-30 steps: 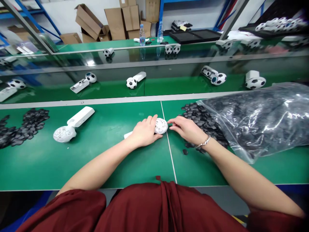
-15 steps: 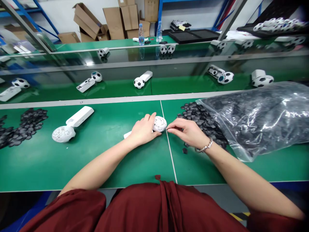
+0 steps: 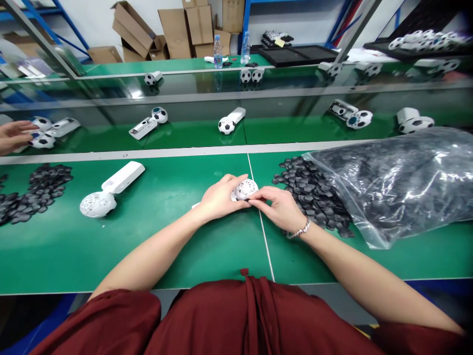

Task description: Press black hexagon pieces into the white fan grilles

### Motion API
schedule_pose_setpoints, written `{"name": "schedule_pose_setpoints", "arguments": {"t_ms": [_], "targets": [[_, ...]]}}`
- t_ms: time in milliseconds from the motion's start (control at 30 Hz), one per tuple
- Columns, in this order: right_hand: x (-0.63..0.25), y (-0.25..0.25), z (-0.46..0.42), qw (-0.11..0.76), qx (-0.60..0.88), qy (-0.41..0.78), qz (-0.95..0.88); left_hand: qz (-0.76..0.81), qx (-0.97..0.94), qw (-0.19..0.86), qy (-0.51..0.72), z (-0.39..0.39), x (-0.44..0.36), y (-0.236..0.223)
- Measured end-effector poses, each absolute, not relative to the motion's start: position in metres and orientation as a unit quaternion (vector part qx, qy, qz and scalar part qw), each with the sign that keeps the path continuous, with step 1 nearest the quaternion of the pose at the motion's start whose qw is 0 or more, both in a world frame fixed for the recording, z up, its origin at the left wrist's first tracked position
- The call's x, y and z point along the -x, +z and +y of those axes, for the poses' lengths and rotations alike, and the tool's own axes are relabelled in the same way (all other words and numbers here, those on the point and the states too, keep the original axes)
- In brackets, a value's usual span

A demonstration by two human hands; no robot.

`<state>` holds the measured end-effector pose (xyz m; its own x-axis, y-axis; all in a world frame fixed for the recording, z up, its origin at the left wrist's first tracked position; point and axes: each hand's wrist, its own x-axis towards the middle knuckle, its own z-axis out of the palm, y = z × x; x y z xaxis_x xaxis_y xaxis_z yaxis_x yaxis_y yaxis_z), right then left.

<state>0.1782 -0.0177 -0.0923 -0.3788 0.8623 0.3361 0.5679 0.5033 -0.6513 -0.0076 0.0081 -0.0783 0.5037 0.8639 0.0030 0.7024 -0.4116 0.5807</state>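
My left hand [image 3: 221,197] is closed around a white device with a round lattice head [image 3: 246,189]; its pale handle is mostly hidden under the palm. My right hand [image 3: 283,209] touches the lower right side of that head, thumb and forefinger pinched on a small black piece that barely shows. Just right of my right hand spreads a pile of flat black pieces [image 3: 314,192]. Another white device with a bare lattice head [image 3: 98,204] lies to the left on the green table [image 3: 155,256].
A clear plastic bag of black pieces [image 3: 406,182] lies at the right. Black pieces [image 3: 40,192] are heaped at the left. Beyond the pale rail [image 3: 177,150], devices with black-and-white ball heads [image 3: 226,125] lie on a green belt. Another person's hand [image 3: 15,137] reaches in from the left.
My right hand has moved left, bringing the black piece against the lattice head. Devices on the nearer belt have shifted right, those on the farther one left. Another person's hand has appeared at the left.
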Motion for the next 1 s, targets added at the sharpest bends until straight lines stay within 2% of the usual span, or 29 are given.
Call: {"name": "schedule_pose_setpoints", "arguments": {"t_ms": [133,433,567,767,833,867,933,1000], "targets": [[-0.179,-0.092,-0.017,0.321,0.468,0.214,-0.795,0.47,-0.826,0.258,0.174,0.01,0.008,-0.083],[-0.18,-0.105,-0.008,0.397,0.487,0.247,-0.737,0.48,-0.822,0.256,0.168,0.011,0.007,-0.079],[-0.176,-0.111,-0.012,0.394,0.485,0.32,-0.712,0.474,-0.832,0.24,0.16,0.011,0.008,-0.08],[-0.183,-0.111,-0.003,0.389,0.471,0.317,-0.725,0.483,-0.833,0.218,0.158,0.008,0.006,-0.082],[-0.201,-0.108,0.011,0.367,0.506,0.278,-0.729,0.484,-0.832,0.222,0.157,0.007,0.006,-0.082],[-0.212,-0.108,0.019,0.357,0.544,0.218,-0.727,0.485,-0.831,0.222,0.155,0.006,0.006,-0.081],[-0.234,-0.108,0.033,0.294,0.609,0.094,-0.73,0.488,-0.832,0.219,0.148,0.007,0.006,-0.08],[-0.249,-0.109,0.044,0.219,0.638,0.046,-0.737,0.484,-0.838,0.215,0.135,0.009,0.006,-0.079]]}}
